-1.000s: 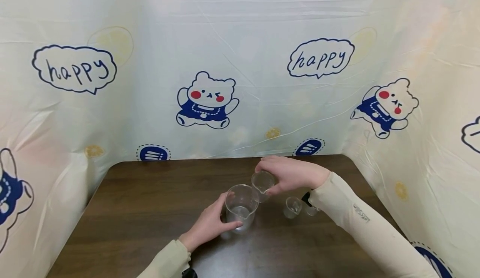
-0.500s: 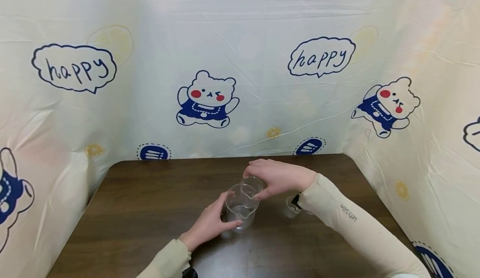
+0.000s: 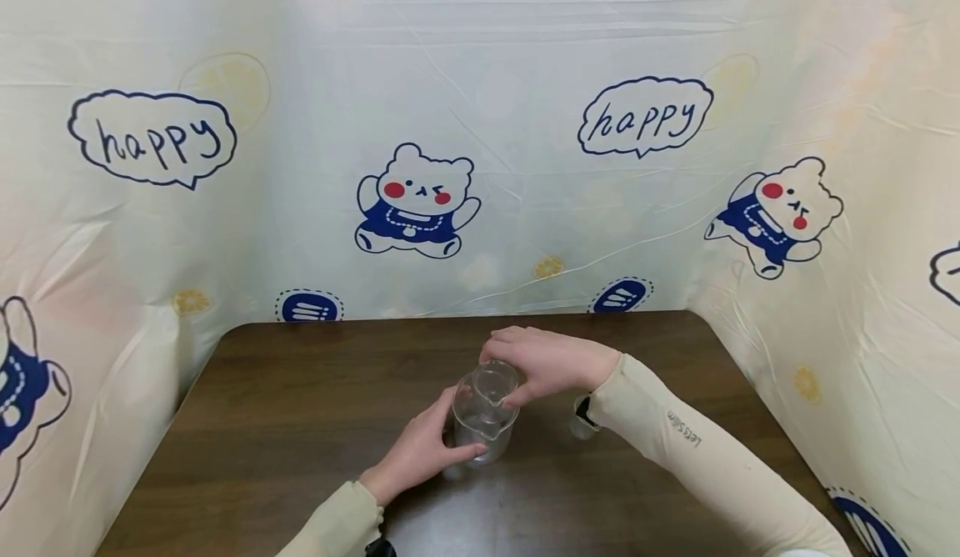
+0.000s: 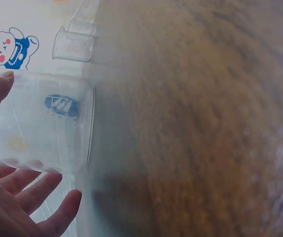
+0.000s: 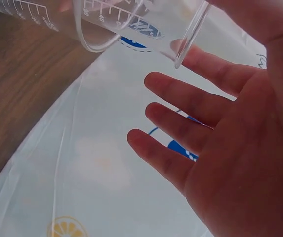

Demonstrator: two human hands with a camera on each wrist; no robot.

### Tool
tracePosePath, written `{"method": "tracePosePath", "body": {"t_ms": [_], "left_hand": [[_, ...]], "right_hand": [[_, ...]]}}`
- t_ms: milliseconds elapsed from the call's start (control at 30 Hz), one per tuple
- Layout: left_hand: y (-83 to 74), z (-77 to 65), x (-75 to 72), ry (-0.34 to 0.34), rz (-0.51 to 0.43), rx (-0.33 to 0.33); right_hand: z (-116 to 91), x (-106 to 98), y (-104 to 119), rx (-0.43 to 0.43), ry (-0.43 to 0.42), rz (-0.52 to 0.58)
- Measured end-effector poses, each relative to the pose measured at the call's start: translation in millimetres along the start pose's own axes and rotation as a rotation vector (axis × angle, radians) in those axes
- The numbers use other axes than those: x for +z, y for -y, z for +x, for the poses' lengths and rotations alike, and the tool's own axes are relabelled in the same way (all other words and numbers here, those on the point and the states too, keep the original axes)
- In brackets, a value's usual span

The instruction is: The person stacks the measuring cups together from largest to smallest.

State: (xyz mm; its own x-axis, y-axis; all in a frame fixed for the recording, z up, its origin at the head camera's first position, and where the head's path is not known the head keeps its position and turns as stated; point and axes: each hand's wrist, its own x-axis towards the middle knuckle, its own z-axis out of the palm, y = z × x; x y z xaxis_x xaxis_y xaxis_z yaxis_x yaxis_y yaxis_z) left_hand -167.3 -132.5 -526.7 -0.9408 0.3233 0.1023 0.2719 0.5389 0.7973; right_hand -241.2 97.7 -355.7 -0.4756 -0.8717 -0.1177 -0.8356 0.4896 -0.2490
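A large clear glass beaker [image 3: 483, 440] stands upright on the table. My left hand [image 3: 420, 453] grips its side, the thumb in front and the fingers behind. In the left wrist view, the beaker's wall [image 4: 37, 123] shows between thumb and fingertips. My right hand [image 3: 551, 363] pinches the rim of a smaller beaker [image 3: 495, 380] between thumb and index finger. The right wrist view shows the smaller beaker's base end inside the large beaker's mouth, its rim [image 5: 193, 37] still outside. The other right fingers [image 5: 181, 98] extend away from the glass.
A still smaller beaker [image 3: 582, 425] stands on the table [image 3: 300, 424] to the right, partly hidden by the right cuff. Two small beakers, the nearer one [image 4: 74, 45] overlapping the other, show in the left wrist view. A patterned curtain [image 3: 525, 207] encloses the table's back and sides.
My right hand has moved left and nearer with the smaller beaker, bringing it from beside the large beaker into its mouth. My left hand and the large beaker have stayed put.
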Motion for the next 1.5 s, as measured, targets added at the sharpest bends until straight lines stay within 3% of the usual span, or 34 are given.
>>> {"method": "tracePosePath", "body": {"t_ms": [233, 533, 767, 1100, 1500], "left_hand": [[-0.3, 0.7, -0.6, 0.013, -0.001, -0.008], [-1.2, 1.1, -1.3, 0.012, -0.002, -0.005], [-0.6, 1.5, -1.1, 0.018, -0.001, -0.010], [1.6, 1.2, -1.0, 0.029, 0.001, -0.006], [2.9, 2.1, -0.3, 0.020, -0.008, -0.001]], "right_hand": [[4, 10, -2, -0.014, 0.005, 0.012], [10, 26, -7, -0.062, 0.000, -0.059], [15, 30, -6, -0.028, 0.042, -0.056], [23, 41, -5, -0.018, 0.059, -0.161], [31, 45, -3, -0.009, 0.104, -0.200]]}}
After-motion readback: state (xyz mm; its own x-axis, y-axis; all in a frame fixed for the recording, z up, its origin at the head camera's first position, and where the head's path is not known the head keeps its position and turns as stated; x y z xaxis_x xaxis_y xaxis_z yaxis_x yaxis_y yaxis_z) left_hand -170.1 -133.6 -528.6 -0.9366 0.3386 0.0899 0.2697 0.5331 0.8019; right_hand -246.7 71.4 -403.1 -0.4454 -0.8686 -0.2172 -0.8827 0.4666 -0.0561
